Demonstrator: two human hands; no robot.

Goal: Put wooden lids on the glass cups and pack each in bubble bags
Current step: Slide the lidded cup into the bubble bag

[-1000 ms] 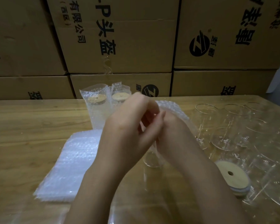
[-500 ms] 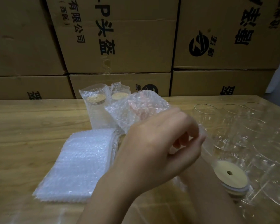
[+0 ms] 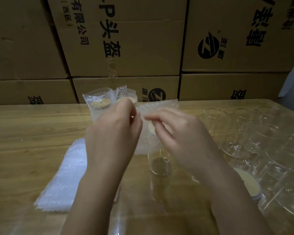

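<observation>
A: Nearest, left of the glass cup (image 3: 160, 164), lies the stack of bubble bags (image 3: 63, 175); right of the cup, the spare wooden lids (image 3: 247, 184).

B: And the cup itself?

A: Upright on the table (image 3: 24, 133), its base bare, its lid (image 3: 151, 128) faint through plastic. Half a second ago the bubble bag (image 3: 157, 107) was held up open; now it drapes the cup's upper part.

B: The hands?

A: The left hand (image 3: 114, 131) and right hand (image 3: 180, 131) each pinch the bag's top edge, above the cup.

B: So bagging is under way, I'd judge.

A: Behind the cup are two packed cups (image 3: 100, 106), then cardboard boxes (image 3: 126, 39).
</observation>
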